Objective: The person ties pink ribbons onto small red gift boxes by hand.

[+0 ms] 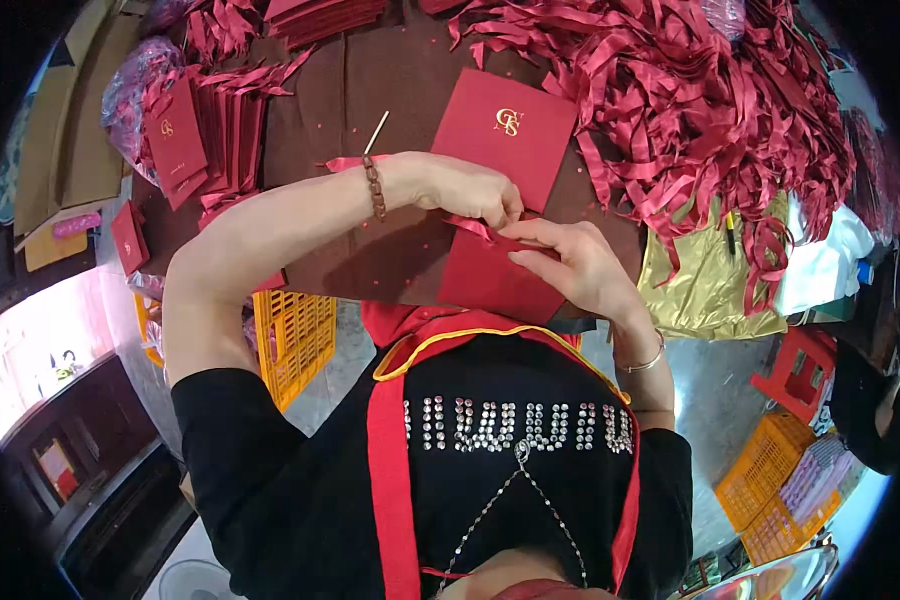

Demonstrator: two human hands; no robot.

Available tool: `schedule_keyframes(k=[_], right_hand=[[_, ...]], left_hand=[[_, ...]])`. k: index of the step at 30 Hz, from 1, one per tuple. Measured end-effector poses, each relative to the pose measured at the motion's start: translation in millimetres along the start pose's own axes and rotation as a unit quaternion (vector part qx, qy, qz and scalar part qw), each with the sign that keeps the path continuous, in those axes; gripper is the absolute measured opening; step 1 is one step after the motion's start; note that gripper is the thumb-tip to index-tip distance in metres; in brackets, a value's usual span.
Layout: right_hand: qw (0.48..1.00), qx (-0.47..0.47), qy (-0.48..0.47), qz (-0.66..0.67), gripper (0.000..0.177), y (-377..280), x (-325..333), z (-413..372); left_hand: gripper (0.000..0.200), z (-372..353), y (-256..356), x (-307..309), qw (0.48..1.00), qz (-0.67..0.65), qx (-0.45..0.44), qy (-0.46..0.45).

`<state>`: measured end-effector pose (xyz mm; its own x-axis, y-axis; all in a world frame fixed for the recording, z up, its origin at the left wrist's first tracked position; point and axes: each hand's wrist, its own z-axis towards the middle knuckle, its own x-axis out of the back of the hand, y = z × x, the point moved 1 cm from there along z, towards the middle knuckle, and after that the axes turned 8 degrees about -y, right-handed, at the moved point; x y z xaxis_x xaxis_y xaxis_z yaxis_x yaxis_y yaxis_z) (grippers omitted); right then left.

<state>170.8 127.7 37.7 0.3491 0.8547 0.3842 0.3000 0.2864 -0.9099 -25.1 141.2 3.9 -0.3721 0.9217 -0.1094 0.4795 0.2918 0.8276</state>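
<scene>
A dark red card folder with a gold monogram lies on the brown-covered table. Its lower red panel reaches toward the table's near edge. My left hand is closed over the middle of it, fingertips pinching a red ribbon. From the other side my right hand meets it, thumb and index finger closing at the same ribbon. The fingers partly hide the ribbon where the hands meet. Beyond my left wrist a thin pale stick pokes out, with a bit of red ribbon beside it.
A big heap of red ribboned pieces covers the right back of the table. Red folders stand stacked at the left. Gold wrapping lies right of my right hand. An orange crate sits below the table edge.
</scene>
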Motion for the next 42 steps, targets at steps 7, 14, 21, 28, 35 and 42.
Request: schedule_keyframes(k=[7,14,21,28,35,42], right_hand=[[0.998,0.002,-0.027,0.054,0.026,8.7,-1.1,3.6],[0.994,-0.005,-0.059,0.092,0.027,8.9,1.4,3.4],[0.989,-0.070,-0.022,0.132,0.030,33.8,0.2,10.0],[0.988,-0.085,0.029,0.124,0.033,51.8,-4.5,8.9],[0.986,-0.116,0.049,0.107,0.032,50.0,-7.9,14.4],[0.987,-0.121,0.054,0.094,0.028,53.2,-9.5,11.9]], left_hand=[[0.018,-2.7,6.6,0.6,0.989,-0.034,-0.031,0.137],[0.017,-13.7,-1.5,41.9,0.911,-0.174,-0.127,0.352],[0.018,-22.5,-10.5,17.5,0.819,-0.030,-0.134,0.558],[0.017,-34.8,-14.8,-79.7,0.832,0.299,0.040,0.465],[0.017,-35.9,-24.0,-107.3,0.808,0.334,-0.066,0.481],[0.011,-42.5,-34.2,-114.6,0.942,-0.205,-0.064,0.258]])
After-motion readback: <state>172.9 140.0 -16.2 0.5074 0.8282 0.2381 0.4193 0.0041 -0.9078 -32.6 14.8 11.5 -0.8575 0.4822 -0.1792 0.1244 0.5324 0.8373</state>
